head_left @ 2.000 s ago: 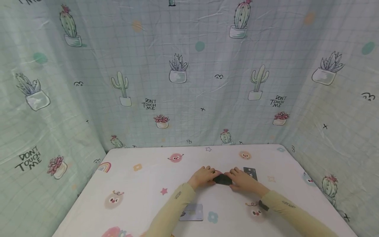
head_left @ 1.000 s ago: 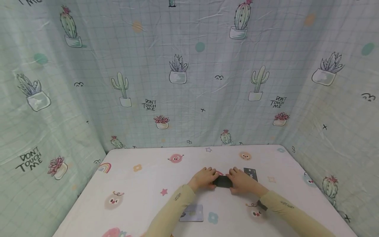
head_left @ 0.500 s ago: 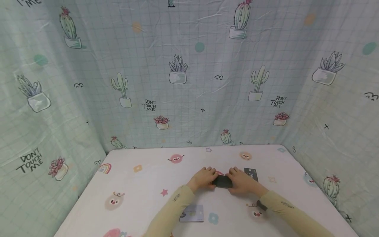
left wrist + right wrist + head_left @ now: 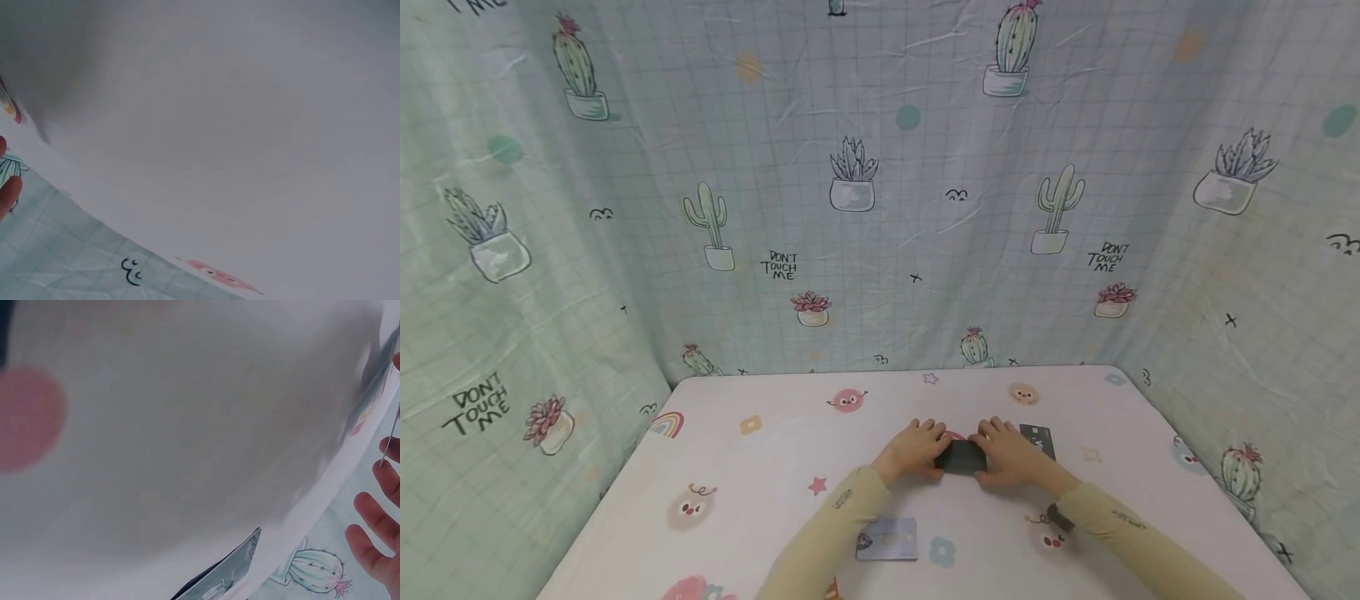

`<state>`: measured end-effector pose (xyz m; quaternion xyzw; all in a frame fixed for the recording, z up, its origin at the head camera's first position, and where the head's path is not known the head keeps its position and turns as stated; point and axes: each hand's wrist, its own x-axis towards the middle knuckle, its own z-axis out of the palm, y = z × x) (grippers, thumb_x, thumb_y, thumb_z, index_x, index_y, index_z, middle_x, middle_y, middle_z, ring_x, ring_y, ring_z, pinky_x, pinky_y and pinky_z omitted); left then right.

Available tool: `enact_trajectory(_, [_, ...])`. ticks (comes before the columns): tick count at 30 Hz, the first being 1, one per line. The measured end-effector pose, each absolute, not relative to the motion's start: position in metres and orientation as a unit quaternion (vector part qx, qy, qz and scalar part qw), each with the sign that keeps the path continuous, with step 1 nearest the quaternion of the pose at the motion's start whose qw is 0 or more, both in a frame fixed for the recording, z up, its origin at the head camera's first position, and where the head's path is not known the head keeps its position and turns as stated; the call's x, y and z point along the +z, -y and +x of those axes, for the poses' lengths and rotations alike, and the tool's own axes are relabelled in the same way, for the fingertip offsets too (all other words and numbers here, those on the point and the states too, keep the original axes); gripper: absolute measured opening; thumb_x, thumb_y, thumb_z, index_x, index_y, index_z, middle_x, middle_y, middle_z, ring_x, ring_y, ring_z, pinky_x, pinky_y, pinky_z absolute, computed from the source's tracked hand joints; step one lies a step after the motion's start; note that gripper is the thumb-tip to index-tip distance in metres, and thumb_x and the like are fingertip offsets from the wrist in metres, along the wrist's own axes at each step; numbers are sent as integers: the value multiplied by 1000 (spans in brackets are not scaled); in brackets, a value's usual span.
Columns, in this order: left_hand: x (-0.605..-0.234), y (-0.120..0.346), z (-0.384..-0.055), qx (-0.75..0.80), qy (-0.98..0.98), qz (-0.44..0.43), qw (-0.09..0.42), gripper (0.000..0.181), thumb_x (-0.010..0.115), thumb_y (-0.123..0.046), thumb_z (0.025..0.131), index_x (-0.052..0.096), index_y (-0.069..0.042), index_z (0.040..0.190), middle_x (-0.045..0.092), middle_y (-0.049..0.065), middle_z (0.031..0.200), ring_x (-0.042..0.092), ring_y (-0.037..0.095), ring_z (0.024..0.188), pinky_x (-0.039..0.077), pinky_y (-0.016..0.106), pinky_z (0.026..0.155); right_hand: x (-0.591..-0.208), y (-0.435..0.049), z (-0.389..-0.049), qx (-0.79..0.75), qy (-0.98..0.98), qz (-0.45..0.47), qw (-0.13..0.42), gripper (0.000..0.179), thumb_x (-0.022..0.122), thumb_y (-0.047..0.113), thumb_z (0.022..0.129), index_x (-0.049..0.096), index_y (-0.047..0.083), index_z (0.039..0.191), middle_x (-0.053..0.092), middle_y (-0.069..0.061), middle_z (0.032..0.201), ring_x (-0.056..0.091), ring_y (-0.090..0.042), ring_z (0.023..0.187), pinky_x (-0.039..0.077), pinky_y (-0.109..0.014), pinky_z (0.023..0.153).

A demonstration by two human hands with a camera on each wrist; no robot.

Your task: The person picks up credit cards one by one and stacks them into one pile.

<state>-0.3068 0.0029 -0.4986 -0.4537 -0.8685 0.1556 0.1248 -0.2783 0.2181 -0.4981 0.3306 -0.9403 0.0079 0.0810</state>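
Between my two hands, a black, flat, rectangular card (image 4: 961, 457) is held just over the table in the head view. My left hand (image 4: 916, 450) pinches its left end, and my right hand (image 4: 1009, 454) pinches the right end. In the right wrist view, a thin edge meets the fingers (image 4: 375, 550) at the right border. Only the tips of two left fingers (image 4: 9, 195) show in the left wrist view. Right behind my right hand lies a dark bank card (image 4: 1037, 439), partly covered by that hand. A pale purple card (image 4: 889, 539) lies nearer, beside the left sleeve.
The white table (image 4: 760, 483) carries printed cartoon figures. A cactus-print curtain (image 4: 910, 233) encloses it at the back and both sides. Under the right cuff sits a small dark thing (image 4: 1060, 518), its kind unclear. Something orange (image 4: 831, 590) peeks out by the left sleeve.
The black card has tilted since two seconds ago, showing more of its face. Both hands have shifted only slightly and keep hold of it. The other cards have not moved.
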Motion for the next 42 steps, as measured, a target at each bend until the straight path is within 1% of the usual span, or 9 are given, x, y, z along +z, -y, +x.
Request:
enact_trajectory(5, [-498, 1, -306, 161, 858, -465, 147, 54, 56, -54, 76, 50, -17, 116, 52, -2, 108, 49, 12, 94, 42, 27, 76, -498, -218, -277, 8, 938, 334, 89, 53, 63, 47, 71, 57, 12, 110, 45, 1, 94, 38, -14, 85, 37, -34, 73])
enact_trajectory(8, [-497, 3, -304, 162, 855, -468, 154, 53, 55, -54, 76, 50, -18, 115, 52, -3, 107, 49, 12, 92, 41, 27, 75, -497, -218, -276, 7, 936, 338, 96, 52, 63, 48, 71, 57, 13, 110, 45, 1, 93, 38, -13, 85, 37, -33, 72])
enact_trajectory(15, [-492, 7, -300, 147, 858, -471, 145, 55, 56, -54, 77, 50, -16, 117, 52, -2, 108, 49, 12, 94, 42, 28, 79, -497, -218, -275, 12, 935, 340, 99, 53, 62, 49, 72, 56, 14, 111, 45, 2, 95, 38, -13, 87, 38, -33, 73])
enact_trajectory(18, [-492, 9, -299, 142, 855, -475, 150, 56, 56, -54, 78, 51, -16, 118, 52, -2, 108, 50, 12, 93, 43, 28, 79, -497, -218, -273, 19, 931, 347, 108, 54, 63, 48, 71, 56, 12, 111, 46, 1, 96, 39, -14, 87, 38, -33, 73])
enact_trajectory(24, [-493, 12, -299, 148, 852, -476, 158, 57, 55, -56, 77, 50, -16, 117, 51, -2, 108, 48, 11, 91, 43, 27, 77, -493, -216, -269, 26, 925, 359, 119, 55, 63, 47, 73, 55, 11, 113, 47, 0, 99, 40, -14, 90, 39, -34, 76])
enact_trajectory(28, [-491, 15, -297, 151, 853, -473, 159, 58, 55, -58, 75, 50, -16, 116, 51, -2, 108, 48, 11, 91, 42, 26, 74, -491, -214, -267, 30, 920, 368, 132, 55, 64, 46, 72, 56, 11, 114, 47, 0, 99, 40, -14, 90, 39, -35, 75])
enact_trajectory(32, [-488, 17, -293, 151, 856, -469, 157, 59, 56, -59, 74, 50, -17, 115, 50, -2, 109, 48, 11, 92, 42, 26, 75, -492, -211, -265, 32, 915, 376, 143, 57, 66, 45, 71, 56, 10, 115, 47, 0, 98, 40, -13, 89, 40, -33, 74])
enact_trajectory(42, [-485, 25, -283, 142, 855, -468, 171, 60, 58, -59, 73, 50, -17, 116, 52, -3, 105, 49, 12, 92, 42, 27, 76, -491, -206, -260, 44, 921, 364, 129, 58, 66, 47, 71, 55, 13, 117, 45, 3, 100, 38, -10, 89, 40, -31, 76])
